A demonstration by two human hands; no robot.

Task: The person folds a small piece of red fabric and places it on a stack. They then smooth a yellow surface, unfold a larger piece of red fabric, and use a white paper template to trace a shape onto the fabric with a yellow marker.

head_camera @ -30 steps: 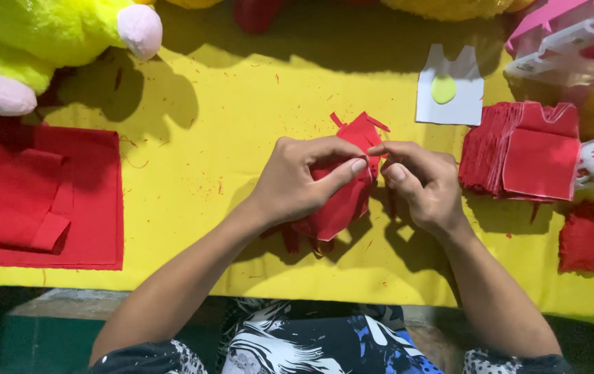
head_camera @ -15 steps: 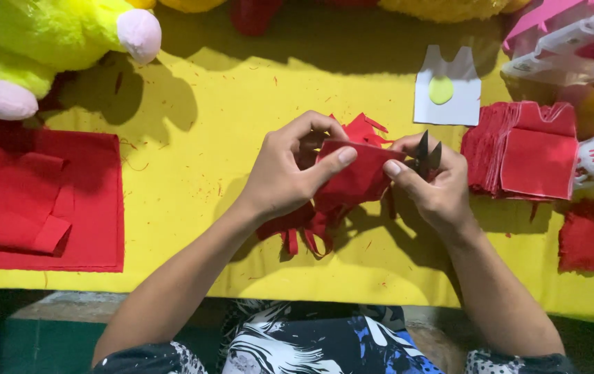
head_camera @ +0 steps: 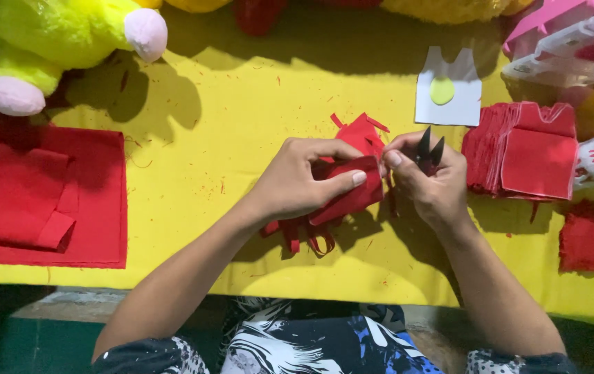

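My left hand (head_camera: pixel 304 180) pinches a folded piece of red felt (head_camera: pixel 349 194) between thumb and fingers, just above the yellow table cover (head_camera: pixel 228 125). Loose red strips hang from the felt's lower left end. My right hand (head_camera: pixel 425 180) sits at the felt's right edge and grips small dark snips (head_camera: pixel 430 149), whose two points stick up and away from me. Its thumb touches the edge of the felt. More red felt scraps (head_camera: pixel 363 131) lie just behind the held piece.
A stack of cut red felt pieces (head_camera: pixel 525 149) lies right of my hands, a white paper pattern with a yellow disc (head_camera: pixel 448 86) behind them. Folded red cloth (head_camera: pixel 41 197) covers the left edge. A yellow plush toy (head_camera: pixel 48 41) and pink trays (head_camera: pixel 567 41) line the back.
The red felt has turned from hanging upright to lying more level. My right hand shifted right and rotated, so the snips' points now show above its fingers.
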